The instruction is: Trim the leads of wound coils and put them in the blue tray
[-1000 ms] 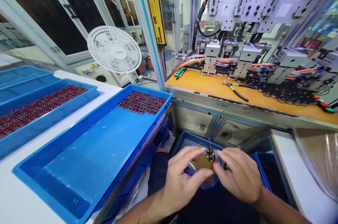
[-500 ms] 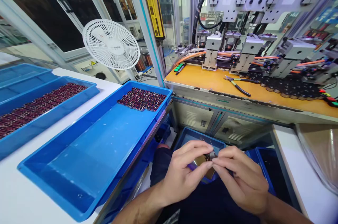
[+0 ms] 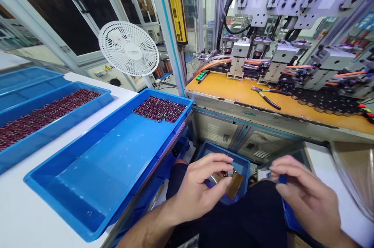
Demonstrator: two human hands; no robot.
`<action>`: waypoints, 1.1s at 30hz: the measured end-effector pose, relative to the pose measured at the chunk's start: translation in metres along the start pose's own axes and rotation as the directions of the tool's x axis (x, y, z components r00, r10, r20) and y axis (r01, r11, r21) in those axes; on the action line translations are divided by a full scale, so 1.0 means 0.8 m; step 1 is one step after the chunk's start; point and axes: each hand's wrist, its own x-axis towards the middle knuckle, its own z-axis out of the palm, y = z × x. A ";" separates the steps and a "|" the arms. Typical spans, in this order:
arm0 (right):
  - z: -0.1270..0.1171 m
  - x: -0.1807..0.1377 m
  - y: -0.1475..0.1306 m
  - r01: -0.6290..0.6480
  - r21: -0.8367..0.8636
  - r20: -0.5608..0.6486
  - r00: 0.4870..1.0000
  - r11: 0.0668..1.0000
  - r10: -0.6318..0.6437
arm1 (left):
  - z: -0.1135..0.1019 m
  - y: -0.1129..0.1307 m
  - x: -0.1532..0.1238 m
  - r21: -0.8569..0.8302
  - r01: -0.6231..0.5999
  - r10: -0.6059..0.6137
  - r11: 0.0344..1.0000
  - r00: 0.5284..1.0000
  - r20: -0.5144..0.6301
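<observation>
My left hand [image 3: 204, 185] is closed, pinching a small metal-and-copper part [image 3: 228, 173] between its thumb and fingers. The part looks like a small wound coil, and the fingertips hide much of it. Off to the right, my right hand [image 3: 306, 193] has its thumb and fingers apart, and I see nothing held in it. Beneath my left hand, a blue bin [image 3: 244, 162] rests low between the bench and my lap, with a brown piece like cardboard [image 3: 234, 186] inside.
A long blue tray [image 3: 96, 162] on the white table [image 3: 17, 197] holds many small dark-red parts [image 3: 159, 109] at its far end. A fuller tray [image 3: 52, 123] lies left. Pliers [image 3: 267, 98] and dark round parts [image 3: 324, 98] lie on the orange bench [image 3: 222, 84] under the machine. A white fan [image 3: 128, 48] stands behind.
My right hand has let go of the small part and moved right, its fingers parting. My left hand keeps the part in nearly the same place. The view has shifted slightly.
</observation>
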 end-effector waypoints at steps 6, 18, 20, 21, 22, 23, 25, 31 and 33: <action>-0.002 0.032 -0.008 0.638 -0.370 0.364 0.768 0.675 -0.527 | 0.004 0.009 0.002 0.134 -0.146 0.128 0.980 0.983 0.132; -0.010 0.098 0.029 -0.115 -0.081 0.389 0.911 0.990 0.138 | -0.009 0.005 -0.012 -0.056 -0.054 0.056 0.997 0.998 0.022; -0.024 0.140 0.083 -0.017 -0.507 0.174 0.977 0.862 0.122 | -0.010 0.002 -0.013 -0.083 -0.027 0.025 0.996 0.999 -0.027; -0.030 0.160 0.113 -0.042 -0.590 0.134 0.980 0.806 0.149 | -0.010 0.000 -0.013 -0.096 -0.012 0.007 0.995 0.999 -0.048; -0.035 0.179 0.141 -0.057 -0.632 0.121 0.978 0.773 0.171 | -0.010 -0.001 -0.013 -0.106 0.004 -0.011 0.994 0.998 -0.064; -0.039 0.194 0.166 -0.061 -0.672 0.127 0.972 0.738 0.196 | -0.011 -0.002 -0.014 -0.115 0.019 -0.029 0.993 0.996 -0.080; -0.041 0.214 0.205 -0.066 -0.724 0.156 0.954 0.686 0.256 | -0.012 -0.003 -0.014 -0.131 0.049 -0.064 0.990 0.991 -0.116; -0.033 0.213 0.243 -0.021 -0.815 0.207 0.923 0.579 0.324 | -0.020 -0.004 -0.017 -0.214 0.101 -0.146 0.972 0.968 -0.205; -0.036 0.204 0.244 0.012 -0.817 0.224 0.927 0.577 0.299 | -0.021 -0.005 -0.018 -0.240 0.113 -0.169 0.964 0.959 -0.229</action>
